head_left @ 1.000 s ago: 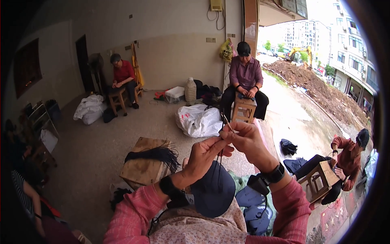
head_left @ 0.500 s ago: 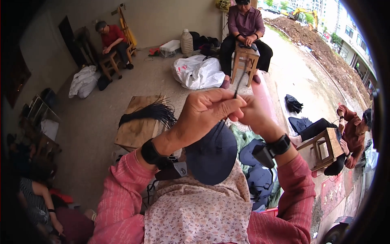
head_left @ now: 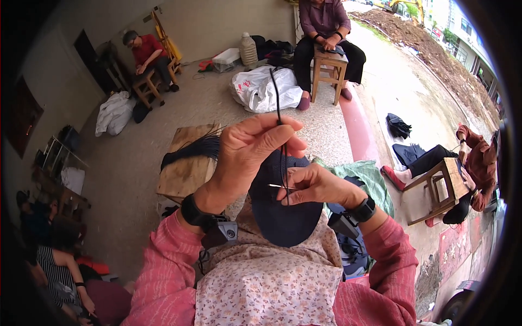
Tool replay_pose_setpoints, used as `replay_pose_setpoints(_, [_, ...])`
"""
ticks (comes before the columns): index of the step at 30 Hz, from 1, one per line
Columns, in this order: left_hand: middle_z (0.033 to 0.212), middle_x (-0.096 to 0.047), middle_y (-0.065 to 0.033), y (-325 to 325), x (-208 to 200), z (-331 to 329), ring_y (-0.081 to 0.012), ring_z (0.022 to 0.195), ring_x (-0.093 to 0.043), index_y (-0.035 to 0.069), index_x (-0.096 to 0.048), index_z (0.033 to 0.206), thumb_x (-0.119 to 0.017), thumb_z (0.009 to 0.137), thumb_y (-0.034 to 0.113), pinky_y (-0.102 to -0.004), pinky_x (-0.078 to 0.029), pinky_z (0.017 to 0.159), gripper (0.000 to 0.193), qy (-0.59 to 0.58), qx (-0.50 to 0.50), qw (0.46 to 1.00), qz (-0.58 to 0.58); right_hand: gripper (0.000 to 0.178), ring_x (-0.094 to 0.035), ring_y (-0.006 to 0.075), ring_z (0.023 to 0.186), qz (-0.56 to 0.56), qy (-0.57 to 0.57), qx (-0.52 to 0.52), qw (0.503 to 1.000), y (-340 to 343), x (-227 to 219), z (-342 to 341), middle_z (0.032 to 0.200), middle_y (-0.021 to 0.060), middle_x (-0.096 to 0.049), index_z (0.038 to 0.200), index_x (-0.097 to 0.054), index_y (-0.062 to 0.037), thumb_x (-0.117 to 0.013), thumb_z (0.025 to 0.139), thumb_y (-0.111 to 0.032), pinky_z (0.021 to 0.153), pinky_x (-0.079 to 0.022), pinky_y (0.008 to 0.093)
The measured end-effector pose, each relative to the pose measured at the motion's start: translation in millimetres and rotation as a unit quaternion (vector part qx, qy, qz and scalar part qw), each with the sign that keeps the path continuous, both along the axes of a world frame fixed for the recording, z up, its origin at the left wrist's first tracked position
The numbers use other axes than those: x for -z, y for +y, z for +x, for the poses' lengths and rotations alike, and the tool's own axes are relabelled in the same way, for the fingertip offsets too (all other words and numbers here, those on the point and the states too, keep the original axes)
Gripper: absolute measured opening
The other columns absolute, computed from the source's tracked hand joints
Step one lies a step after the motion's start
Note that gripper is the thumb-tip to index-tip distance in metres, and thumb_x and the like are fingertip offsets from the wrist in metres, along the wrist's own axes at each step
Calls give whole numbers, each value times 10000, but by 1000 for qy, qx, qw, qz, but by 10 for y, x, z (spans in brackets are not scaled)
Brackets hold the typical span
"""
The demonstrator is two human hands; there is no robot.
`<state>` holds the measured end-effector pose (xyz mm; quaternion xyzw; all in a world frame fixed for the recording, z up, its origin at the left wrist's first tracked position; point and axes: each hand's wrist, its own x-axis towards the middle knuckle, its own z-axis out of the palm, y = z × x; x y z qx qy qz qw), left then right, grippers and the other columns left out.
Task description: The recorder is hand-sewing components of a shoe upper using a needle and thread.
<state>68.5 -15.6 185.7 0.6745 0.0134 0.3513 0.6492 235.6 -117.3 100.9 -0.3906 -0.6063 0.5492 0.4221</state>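
A black cord is pinched between the thumb and fingers of my left hand. Its upper end sticks up above the fingers, while the lower part hangs to my right hand. Those right fingers are closed on a thin, pale needle-like tool, its tip pointing left, and they touch the cord as well. Below both hands, a dark navy fabric piece with a rounded end rests on my lap over a flowered apron. How the cord joins the fabric piece is hidden by the fingers.
A wooden stool at left bears a bundle of black cords. Right of my lap lie green cloth and more navy pieces. Ahead is a white sack. Several people sit around, some at wooden stools.
My hands, close together before, have parted; the right has dropped below the left. The pale tool now shows in the right fingers, and the cord's upper end stands free above the left.
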Motion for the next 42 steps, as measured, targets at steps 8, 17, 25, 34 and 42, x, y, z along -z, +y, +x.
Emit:
replay_pose_setpoints(8, [1076,-688,-151,278,229,-301,-233,962,-660,34,-659,1079,-542,986,249,-366,-495,880,262,-108,-102,989,-5,146,-418,8,548,-75,116,321,937,-216,175,27,680,-70,-522,915,-654,-37,-603,938,-172,490,-325,185])
replay_pose_setpoints(17, [706,-560,21,587,1283,-993,-80,582,-528,69,-616,1057,-573,972,275,-287,-508,574,227,25,-137,917,-373,98,-332,25,448,-228,383,380,810,-977,1187,700,617,-71,-445,928,-575,-79,-591,943,-175,382,-222,198])
replay_pose_setpoints(25, [1078,-634,-36,308,1407,-604,-107,991,-589,33,-562,1156,-734,864,223,-282,-492,845,388,220,-67,943,-240,346,-459,53,583,54,-13,544,837,-793,814,650,793,5,-584,1263,-531,-44,-450,933,21,520,-367,182])
replay_pose_setpoints(34, [1121,-644,-76,173,1146,-260,-127,967,-626,-29,-578,1193,-728,858,105,-262,-503,880,391,144,-89,945,-280,152,-633,333,757,228,-329,313,861,-297,414,-85,907,109,-599,1016,-626,-59,-638,865,-56,619,-504,378])
replay_pose_setpoints(42, [1002,-682,-96,124,1132,-255,-143,846,-668,-58,-617,1091,-736,822,28,-278,-569,764,307,212,-61,952,-214,203,-635,311,716,252,-451,300,802,-334,426,-90,866,81,-583,1012,-649,-86,-661,812,-55,582,-505,399])
